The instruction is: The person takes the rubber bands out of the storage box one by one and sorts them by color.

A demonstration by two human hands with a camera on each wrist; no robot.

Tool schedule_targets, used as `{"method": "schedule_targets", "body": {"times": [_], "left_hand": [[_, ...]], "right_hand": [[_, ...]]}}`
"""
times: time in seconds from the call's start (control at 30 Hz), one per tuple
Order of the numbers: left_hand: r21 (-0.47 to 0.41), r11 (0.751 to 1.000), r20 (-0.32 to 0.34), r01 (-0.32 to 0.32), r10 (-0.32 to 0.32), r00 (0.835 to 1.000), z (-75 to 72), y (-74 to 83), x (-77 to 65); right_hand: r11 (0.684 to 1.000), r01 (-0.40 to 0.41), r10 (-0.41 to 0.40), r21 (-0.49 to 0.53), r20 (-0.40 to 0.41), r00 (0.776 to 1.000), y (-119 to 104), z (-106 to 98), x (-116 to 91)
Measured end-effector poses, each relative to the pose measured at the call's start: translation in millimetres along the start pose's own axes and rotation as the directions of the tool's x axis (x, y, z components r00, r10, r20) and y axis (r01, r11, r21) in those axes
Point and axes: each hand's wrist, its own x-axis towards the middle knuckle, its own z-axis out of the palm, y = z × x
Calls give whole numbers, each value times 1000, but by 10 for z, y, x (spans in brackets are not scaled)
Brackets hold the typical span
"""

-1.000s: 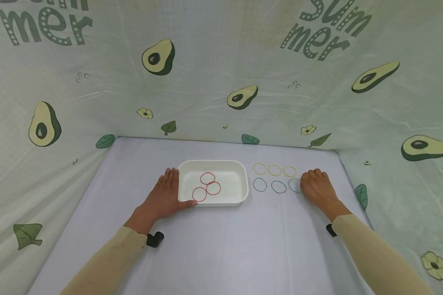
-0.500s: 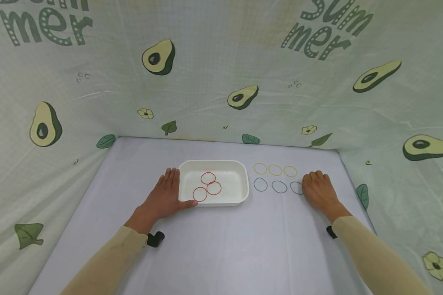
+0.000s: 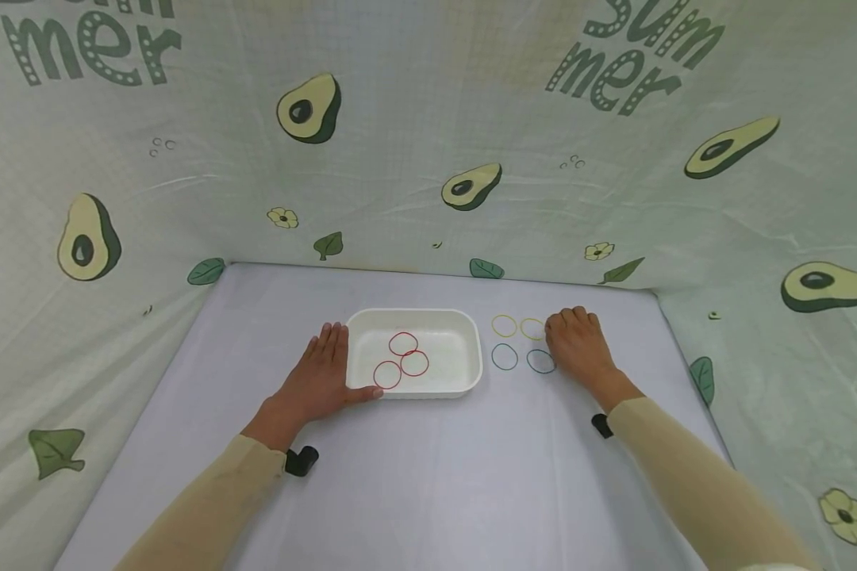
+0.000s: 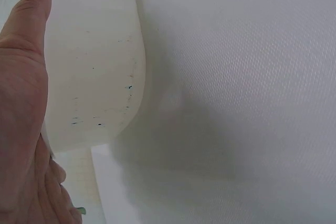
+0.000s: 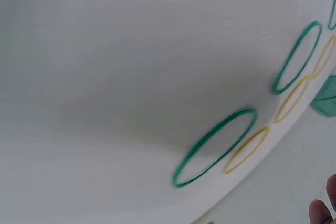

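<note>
My left hand (image 3: 317, 381) lies flat against the left end of a white tray (image 3: 464, 388), fingers straight, thumb along the front rim. The left wrist view shows the thumb beside the tray's outer wall (image 4: 97, 87). Inside are three red rubber bands, one of them a red band (image 3: 415, 351). My right hand (image 3: 577, 345) is over the right end of two rows of rubber bands, its knuckles bent. In the right wrist view, its fingertips (image 5: 317, 212) stand apart from the nearest green band (image 5: 181, 171) and nearest yellow band (image 5: 227, 170); the head view hides both.
Right of the tray, a yellow band (image 3: 504, 315) and a green band (image 3: 504, 344) start the two rows. The white table (image 3: 428, 492) meets a leaf-and-avocado-printed cloth (image 3: 400, 182) at its back and sides.
My right hand has moved left and slightly back from beside the rightmost green band, covering the right end of both rows. My left hand has stayed at the tray.
</note>
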Motion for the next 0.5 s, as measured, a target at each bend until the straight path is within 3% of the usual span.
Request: {"method": "schedule_targets", "body": {"times": [0.27, 0.5], "left_hand": [[-4, 1000, 8, 0, 0, 1000, -10, -8, -2], [-14, 1000, 21, 3, -2, 1000, -16, -5, 5]], "right_hand": [[991, 110, -105, 80, -66, 992, -694, -249, 563], [969, 225, -216, 106, -95, 972, -1281, -291, 849]]}}
